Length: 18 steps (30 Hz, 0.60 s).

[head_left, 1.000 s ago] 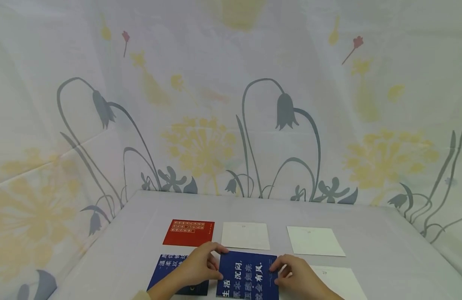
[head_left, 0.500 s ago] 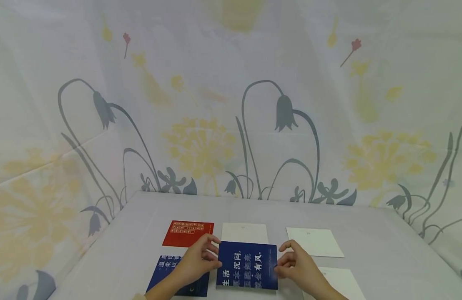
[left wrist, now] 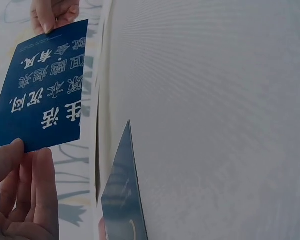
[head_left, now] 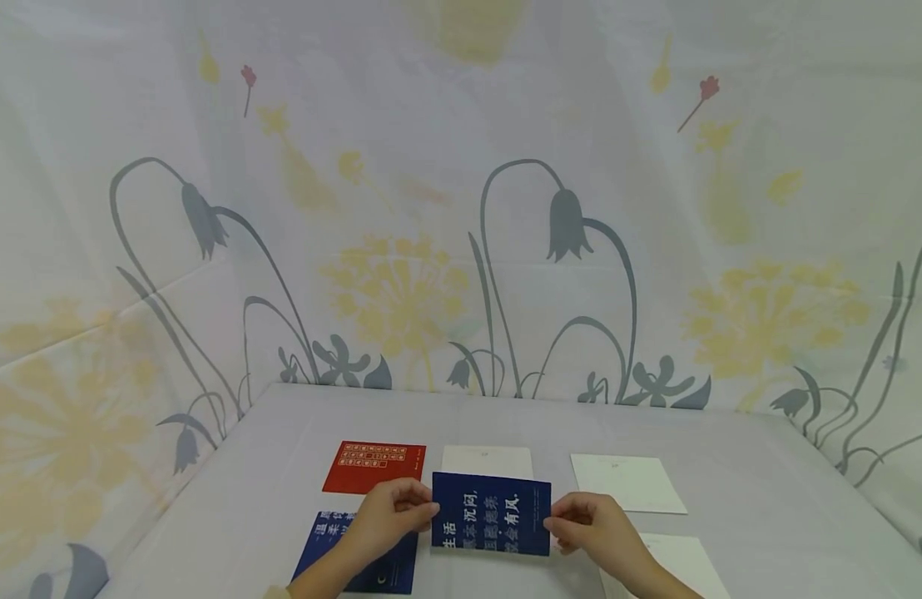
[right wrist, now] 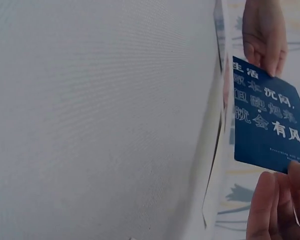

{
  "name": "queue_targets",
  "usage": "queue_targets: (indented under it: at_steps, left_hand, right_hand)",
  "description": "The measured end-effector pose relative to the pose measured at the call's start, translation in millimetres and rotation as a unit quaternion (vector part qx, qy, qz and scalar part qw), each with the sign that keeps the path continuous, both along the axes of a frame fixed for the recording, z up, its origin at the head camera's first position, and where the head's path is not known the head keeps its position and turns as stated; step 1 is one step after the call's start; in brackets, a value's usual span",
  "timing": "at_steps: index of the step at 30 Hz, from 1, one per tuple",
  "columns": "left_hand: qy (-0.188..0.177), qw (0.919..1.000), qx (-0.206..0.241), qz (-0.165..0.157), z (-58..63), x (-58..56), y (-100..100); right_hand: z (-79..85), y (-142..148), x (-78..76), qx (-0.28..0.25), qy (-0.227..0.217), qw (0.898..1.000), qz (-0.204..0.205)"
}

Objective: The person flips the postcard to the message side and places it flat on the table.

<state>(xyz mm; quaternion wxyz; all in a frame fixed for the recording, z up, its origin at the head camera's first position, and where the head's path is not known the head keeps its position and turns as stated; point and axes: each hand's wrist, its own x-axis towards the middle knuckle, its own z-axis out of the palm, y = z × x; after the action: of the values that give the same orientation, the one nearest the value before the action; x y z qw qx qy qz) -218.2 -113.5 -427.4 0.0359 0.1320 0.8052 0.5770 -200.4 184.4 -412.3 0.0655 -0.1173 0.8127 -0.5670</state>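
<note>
A blue postcard printed with white Chinese characters is held up between both hands, apart from the table, its printed side toward the head camera. My left hand pinches its left edge between thumb and fingers. At the opposite edge, the right hand pinches it the same way. Both wrist views show the blue postcard gripped at its two ends. Beneath the left forearm lies another blue postcard with white characters, partly covered by that hand. A red postcard lies just behind the left hand.
On the white table lie a white card behind the held postcard, a white card at the right, and another white card partly behind the right forearm. A flower-printed curtain rises behind the table.
Both hands have raised the blue postcard and moved it away from the body. It looks tilted more upright and now covers part of the white card behind it. The other cards have stayed put.
</note>
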Motion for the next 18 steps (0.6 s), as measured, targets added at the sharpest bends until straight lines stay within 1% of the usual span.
queue_targets:
  at_steps: [4,7,10,14,18]
  left_hand:
    - [0.012,0.9998,-0.013,0.000,-0.5,-0.6,-0.3]
    - [0.010,0.9998,-0.016,-0.006,0.1,-0.5,-0.9]
    - [0.002,0.9999,-0.008,-0.013,0.6,-0.1,-1.9]
    - [-0.011,0.9996,0.000,-0.025,1.0,0.3,-2.7]
    - [-0.022,0.9993,-0.001,-0.030,1.8,-0.2,-3.3]
  right_hand:
    - [-0.4,2.1,-2.9,-0.032,-0.017,0.999,0.017]
    - [-0.2,3.6,-3.8,-0.052,-0.038,0.998,0.020]
    - [1.3,4.0,-3.4,-0.063,-0.052,0.996,0.017]
    - [3.2,3.9,-2.7,-0.076,-0.055,0.995,0.017]
    - [3.9,4.2,-2.4,-0.080,-0.056,0.995,0.014]
